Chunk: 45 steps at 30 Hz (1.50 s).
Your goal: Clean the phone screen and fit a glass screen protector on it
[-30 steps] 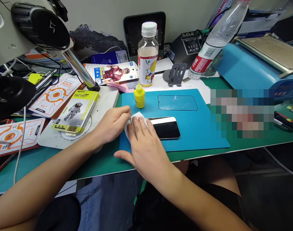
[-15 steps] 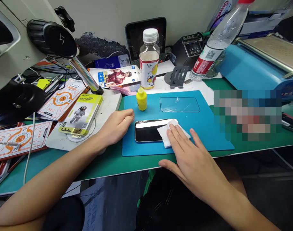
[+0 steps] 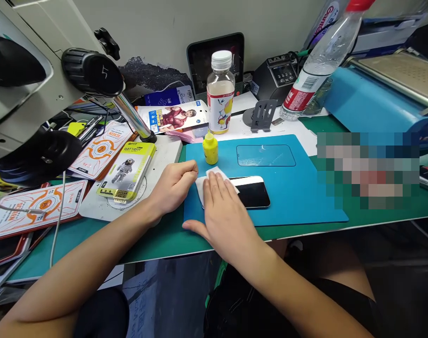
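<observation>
My right hand (image 3: 224,211) lies flat on a white wipe (image 3: 201,188), fingers stretched out and thumb spread away. It presses the wipe over the left part of a phone (image 3: 253,191), whose dark screen faces up on the blue mat (image 3: 305,202). My left hand (image 3: 177,185) is closed in a fist by the mat's left edge, with nothing visible sticking out of it. Behind the phone stand a small yellow dropper bottle (image 3: 210,149) and, flat on the mat, a clear screen protector with a black border (image 3: 266,155).
Left are a microscope (image 3: 90,70) on its white base (image 3: 166,155), a battery box (image 3: 127,170) and several screen boxes (image 3: 41,206). Behind the mat stand a drink bottle (image 3: 221,94), a phone stand (image 3: 263,115) and a tilted water bottle (image 3: 310,77). A blue machine (image 3: 376,103) is at right.
My right hand has slid the wipe leftward, from the phone's right end to its left end, baring the right part of the screen. My left fist stays by the mat.
</observation>
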Each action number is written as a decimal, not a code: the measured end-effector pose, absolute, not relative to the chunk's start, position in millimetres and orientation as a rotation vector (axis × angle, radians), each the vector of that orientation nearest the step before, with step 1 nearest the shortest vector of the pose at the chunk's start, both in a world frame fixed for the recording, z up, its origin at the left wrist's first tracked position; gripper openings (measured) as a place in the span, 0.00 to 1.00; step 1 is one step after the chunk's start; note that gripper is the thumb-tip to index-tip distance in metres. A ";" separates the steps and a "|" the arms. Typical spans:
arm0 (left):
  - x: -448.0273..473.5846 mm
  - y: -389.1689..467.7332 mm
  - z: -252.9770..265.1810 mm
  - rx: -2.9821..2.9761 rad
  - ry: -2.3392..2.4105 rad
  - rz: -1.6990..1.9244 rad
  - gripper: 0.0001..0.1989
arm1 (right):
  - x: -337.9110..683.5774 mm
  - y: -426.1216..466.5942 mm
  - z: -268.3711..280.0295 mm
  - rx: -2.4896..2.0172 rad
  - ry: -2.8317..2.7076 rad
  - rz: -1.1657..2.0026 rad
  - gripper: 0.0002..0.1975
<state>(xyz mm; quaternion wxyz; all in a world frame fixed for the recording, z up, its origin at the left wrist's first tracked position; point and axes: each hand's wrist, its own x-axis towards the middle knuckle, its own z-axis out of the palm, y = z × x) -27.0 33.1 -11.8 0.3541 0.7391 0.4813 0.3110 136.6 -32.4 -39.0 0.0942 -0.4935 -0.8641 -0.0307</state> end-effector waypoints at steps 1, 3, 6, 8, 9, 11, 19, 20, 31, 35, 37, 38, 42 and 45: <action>-27.2 33.3 -11.7 1.910 1.244 0.803 0.12 | 136.2 -34.0 -38.3 -1.431 -2.581 -0.090 0.54; -27.3 33.7 -11.7 1.913 1.249 0.794 0.12 | 141.5 -39.3 -37.4 -1.363 -2.622 -0.073 0.52; -27.3 34.4 -11.9 1.931 1.253 0.783 0.11 | 161.0 -51.2 -36.1 -1.242 -2.675 -0.053 0.48; -27.4 35.0 -12.0 1.944 1.246 0.778 0.11 | 178.3 -59.1 -34.8 -1.186 -2.682 -0.064 0.46; -27.4 35.3 -12.0 1.950 1.243 0.774 0.11 | 187.4 -62.1 -34.1 -1.176 -2.676 -0.080 0.45; -27.7 35.9 -11.9 1.958 1.235 0.765 0.11 | 205.7 -65.4 -33.4 -1.194 -2.661 -0.142 0.42; -28.4 36.3 -13.4 1.930 1.208 0.883 0.06 | 225.0 -44.1 -39.7 -1.383 -2.595 -0.281 0.43; -28.5 36.0 -13.8 1.921 1.213 0.896 0.04 | 216.3 -39.7 -40.0 -1.427 -2.581 -0.266 0.45; -31.6 37.3 -17.3 1.933 1.200 0.879 0.05 | 139.5 -40.9 -39.5 -1.220 -2.657 0.114 0.51; -31.0 36.5 -17.0 1.931 1.232 0.862 0.05 | 180.7 -57.0 -39.7 -1.130 -2.675 0.054 0.44; -30.6 36.0 -16.2 1.927 1.253 0.842 0.06 | 204.4 -61.8 -38.9 -1.168 -2.666 -0.060 0.43; -30.5 35.9 -16.0 1.926 1.259 0.831 0.05 | 214.8 -62.8 -38.6 -1.198 -2.659 -0.121 0.42; -30.8 36.2 -15.8 1.942 1.264 0.799 0.06 | 238.9 -59.0 -38.5 -1.321 -2.632 -0.265 0.41; -30.5 35.7 -15.5 1.947 1.274 0.795 0.07 | 240.9 -53.3 -37.7 -1.367 -2.621 -0.292 0.43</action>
